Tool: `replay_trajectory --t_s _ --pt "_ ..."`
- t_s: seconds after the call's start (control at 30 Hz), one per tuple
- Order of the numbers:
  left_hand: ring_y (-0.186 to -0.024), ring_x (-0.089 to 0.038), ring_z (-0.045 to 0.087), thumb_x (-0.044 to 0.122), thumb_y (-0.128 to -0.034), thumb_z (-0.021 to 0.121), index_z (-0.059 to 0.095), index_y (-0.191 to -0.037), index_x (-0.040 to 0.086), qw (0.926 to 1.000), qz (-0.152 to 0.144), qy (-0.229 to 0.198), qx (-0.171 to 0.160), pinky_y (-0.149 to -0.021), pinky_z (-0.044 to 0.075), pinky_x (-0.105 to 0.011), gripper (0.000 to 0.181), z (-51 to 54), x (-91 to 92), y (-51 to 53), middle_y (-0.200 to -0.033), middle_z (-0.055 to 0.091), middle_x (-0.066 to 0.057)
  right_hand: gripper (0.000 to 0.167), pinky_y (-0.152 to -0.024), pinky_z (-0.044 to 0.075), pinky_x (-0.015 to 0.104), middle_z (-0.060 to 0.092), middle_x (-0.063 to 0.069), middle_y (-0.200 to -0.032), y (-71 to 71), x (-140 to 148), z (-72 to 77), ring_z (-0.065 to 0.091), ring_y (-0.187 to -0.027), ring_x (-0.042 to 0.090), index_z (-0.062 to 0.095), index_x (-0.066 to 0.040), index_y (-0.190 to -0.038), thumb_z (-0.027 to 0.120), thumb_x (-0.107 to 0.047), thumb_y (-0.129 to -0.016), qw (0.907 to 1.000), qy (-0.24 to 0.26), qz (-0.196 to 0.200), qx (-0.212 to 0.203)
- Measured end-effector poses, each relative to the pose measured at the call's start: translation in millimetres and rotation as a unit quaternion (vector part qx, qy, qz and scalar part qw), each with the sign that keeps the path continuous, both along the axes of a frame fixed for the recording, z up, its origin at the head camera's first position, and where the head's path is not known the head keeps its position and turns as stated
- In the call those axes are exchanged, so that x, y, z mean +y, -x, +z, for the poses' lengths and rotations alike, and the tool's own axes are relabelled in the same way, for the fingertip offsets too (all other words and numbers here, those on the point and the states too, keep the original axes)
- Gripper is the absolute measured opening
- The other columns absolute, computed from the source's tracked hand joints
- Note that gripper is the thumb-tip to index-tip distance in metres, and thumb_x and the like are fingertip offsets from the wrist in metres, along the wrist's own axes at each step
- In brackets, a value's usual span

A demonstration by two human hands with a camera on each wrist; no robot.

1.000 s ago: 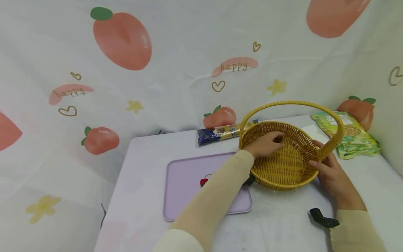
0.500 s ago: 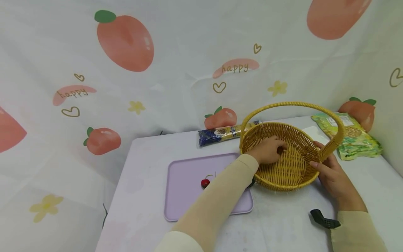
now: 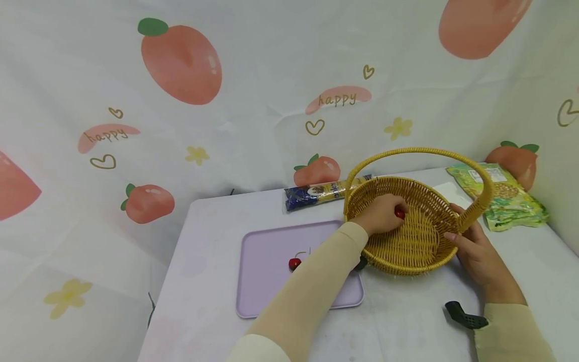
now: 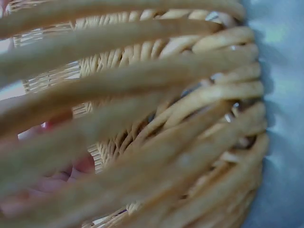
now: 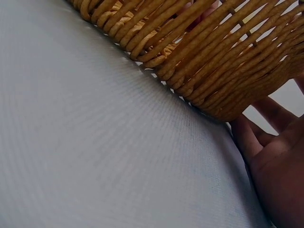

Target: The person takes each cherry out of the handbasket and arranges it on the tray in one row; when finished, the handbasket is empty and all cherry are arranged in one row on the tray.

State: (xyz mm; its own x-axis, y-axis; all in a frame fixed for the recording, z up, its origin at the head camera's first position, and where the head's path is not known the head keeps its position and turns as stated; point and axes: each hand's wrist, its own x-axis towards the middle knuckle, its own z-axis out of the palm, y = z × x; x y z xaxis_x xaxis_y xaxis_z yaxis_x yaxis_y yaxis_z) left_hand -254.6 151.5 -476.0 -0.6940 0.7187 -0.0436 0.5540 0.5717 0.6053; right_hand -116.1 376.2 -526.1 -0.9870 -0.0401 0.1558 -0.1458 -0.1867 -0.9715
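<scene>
A yellow wicker basket [image 3: 413,251] with a tall arched handle stands on the table's right side. Inside it, my left hand [image 3: 382,215] pinches a red cherry [image 3: 400,213] above the woven bottom. The wicker strands block most of that hand in the left wrist view. At the basket's right side, near the foot of the handle, my right hand [image 3: 479,254] holds the rim, thumb on the near side. In the right wrist view its fingers [image 5: 247,137] touch the basket's outer wall low down. Another cherry [image 3: 294,263] with a stem lies on the purple tray [image 3: 267,271], partly covered by my left forearm.
Behind the tray lies a blue and yellow packet [image 3: 312,195], partly behind the basket. A green and yellow bag [image 3: 511,198] rests at the back right. A black device [image 3: 465,315] sits by my right sleeve. A patterned cloth hangs behind the table.
My left hand has shifted slightly within the basket, its fingers now curled more, and the red cherry has come into sight at its fingertips. My right hand stays on the rim.
</scene>
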Motion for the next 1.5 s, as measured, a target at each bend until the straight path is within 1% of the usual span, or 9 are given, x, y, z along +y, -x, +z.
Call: replay_trajectory --t_s 0.17,0.33,0.6,0.83,0.93,1.13,1.27,1.37,1.5 --pt "-0.106 -0.002 0.057 0.018 -0.104 0.078 0.076 -0.135 0.014 0.9997 -0.003 0.001 0.026 -0.085 0.043 -0.011 0.031 4.7 -3.2 -2.2 -0.124 0.065 0.005 0.072 -0.113 0.03 0.02 0.03 0.005 -0.165 1.6 -1.9 -0.7 0.033 -0.146 0.019 0.026 -0.026 -0.174 0.047 0.004 -0.112 1.0 0.002 0.003 -0.002" --pt "-0.107 0.0 0.057 0.018 -0.1057 0.075 0.076 -0.138 0.014 0.9993 -0.009 -0.011 0.033 -0.086 0.043 -0.01 0.033 9.9 -6.6 -6.7 -0.127 0.067 0.006 0.072 -0.112 0.03 0.02 0.029 0.006 -0.165 2.1 -3.3 -1.2 0.033 -0.145 0.019 0.026 -0.025 -0.174 0.047 0.003 -0.112 1.0 0.003 0.003 -0.003" --pt "-0.102 0.002 0.056 0.015 -0.1076 0.071 0.074 -0.141 0.012 0.9981 -0.011 -0.059 -0.018 -0.082 0.046 -0.01 0.034 20.5 -17.8 -19.2 -0.129 0.064 0.009 0.071 -0.115 0.027 0.02 0.028 0.005 -0.165 0.3 -6.8 0.0 0.032 -0.146 0.018 0.026 -0.029 -0.174 0.048 0.0 -0.113 0.9998 -0.003 -0.001 -0.02" --pt "-0.107 0.004 0.057 0.016 -0.1069 0.073 0.075 -0.14 0.011 0.9954 -0.019 -0.092 -0.016 -0.085 0.046 -0.009 0.033 32.3 -29.5 -33.2 -0.132 0.065 0.007 0.071 -0.116 0.025 0.02 0.026 0.006 -0.166 0.3 -6.0 0.2 0.03 -0.147 0.018 0.026 -0.029 -0.174 0.048 0.0 -0.113 0.9997 -0.007 -0.005 -0.022" --pt "-0.108 0.003 0.057 0.014 -0.1059 0.074 0.075 -0.139 0.008 0.9925 -0.025 -0.118 -0.017 -0.087 0.046 -0.01 0.034 35.1 -36.9 -37.9 -0.132 0.066 0.005 0.071 -0.115 0.025 0.02 0.027 0.006 -0.165 0.6 -4.6 -0.6 0.03 -0.147 0.018 0.026 -0.028 -0.174 0.048 0.001 -0.113 0.9998 -0.005 -0.004 -0.019" --pt "-0.109 0.002 0.058 0.009 -0.1037 0.075 0.076 -0.137 0.008 0.9827 -0.02 -0.177 -0.051 -0.088 0.049 -0.012 0.034 33.5 -54.6 -47.5 -0.136 0.066 0.005 0.071 -0.115 0.025 0.02 0.029 0.005 -0.164 0.4 -3.9 -0.4 0.029 -0.147 0.019 0.027 -0.028 -0.174 0.047 0.001 -0.113 0.9999 -0.005 -0.006 -0.015" --pt "-0.105 0.0 0.061 0.01 -0.1027 0.078 0.077 -0.136 0.007 0.9666 -0.008 -0.238 -0.096 -0.088 0.053 -0.017 0.033 31.6 -67.8 -54.1 -0.132 0.068 0.007 0.071 -0.117 0.021 0.021 0.028 0.004 -0.165 -0.2 -3.6 0.4 0.028 -0.147 0.018 0.027 -0.029 -0.174 0.048 0.001 -0.113 0.9998 -0.001 -0.007 -0.018" --pt "-0.098 -0.005 0.065 0.012 -0.1018 0.081 0.078 -0.134 0.009 0.9434 0.011 -0.289 -0.163 -0.085 0.056 -0.022 0.032 31.3 -79.6 -59.0 -0.122 0.071 0.01 0.071 -0.118 0.02 0.021 0.028 0.003 -0.164 -0.5 -3.3 0.9 0.028 -0.148 0.018 0.027 -0.029 -0.174 0.047 0.001 -0.113 0.9998 0.002 -0.006 -0.017" --pt "-0.093 -0.008 0.067 0.016 -0.1017 0.081 0.079 -0.132 0.014 0.9137 0.032 -0.333 -0.231 -0.083 0.058 -0.026 0.031 32.5 -94.8 -65.3 -0.113 0.074 0.011 0.071 -0.117 0.021 0.021 0.031 0.002 -0.163 -1.1 -3.3 1.3 0.029 -0.147 0.018 0.027 -0.028 -0.174 0.047 0.002 -0.113 0.9998 0.007 -0.007 -0.018"
